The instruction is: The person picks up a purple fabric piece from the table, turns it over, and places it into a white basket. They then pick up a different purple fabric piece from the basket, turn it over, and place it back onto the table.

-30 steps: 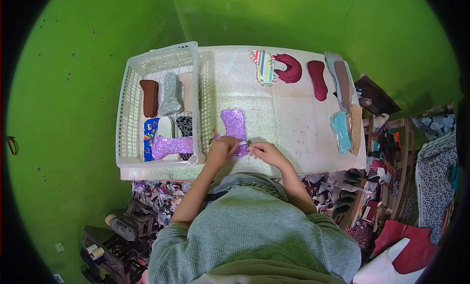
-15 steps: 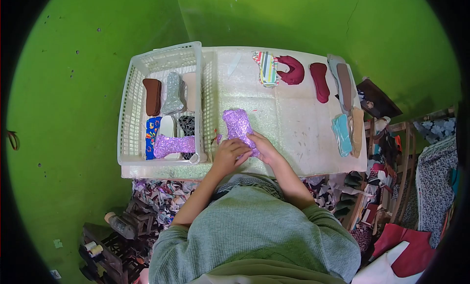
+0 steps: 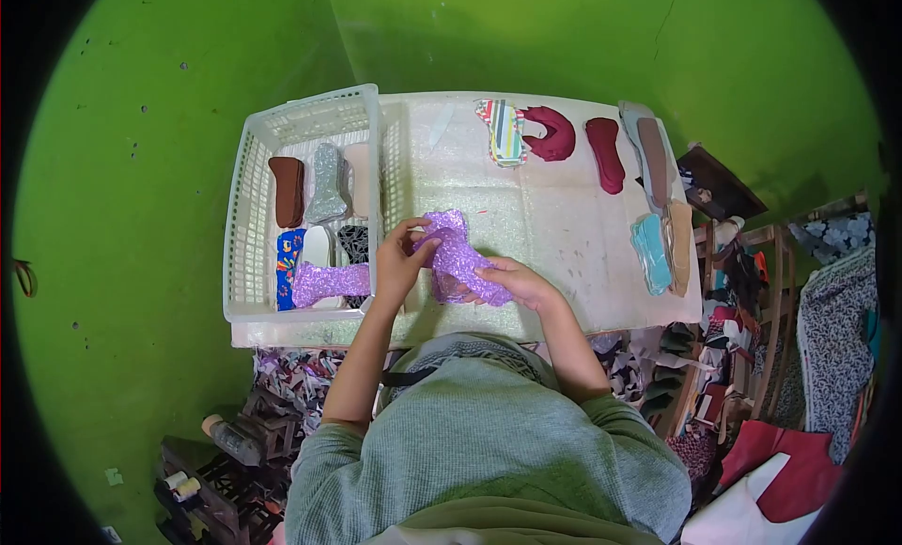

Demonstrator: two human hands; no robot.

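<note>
Between both hands is a sparkly purple cut-out piece [image 3: 462, 256], tilted and wide-ended like a sandal part. My left hand [image 3: 399, 263] pinches its upper left end between thumb and fingers. At the lower right end, my right hand [image 3: 515, 284] grips it with the thumb on top. Under it, more purple glitter material [image 3: 444, 218] lies on the table, partly covered. To the left stands a white plastic basket [image 3: 374, 169]; inside, purple glitter pieces [image 3: 329, 282] rest over other stacks, near my left hand.
The basket also holds brown pieces [image 3: 287, 193] and silver glitter pieces [image 3: 328, 188]. On the white table [image 3: 564, 235] are striped pieces [image 3: 505, 132], maroon pieces [image 3: 606, 155], turquoise pieces [image 3: 650, 254] and tan pieces [image 3: 678, 249]. Fabric scraps [image 3: 310, 376] lie below the table.
One purple piece has been lifted and tilted off the purple material under it. My left hand has moved up and left to its upper end; my right hand has shifted slightly right.
</note>
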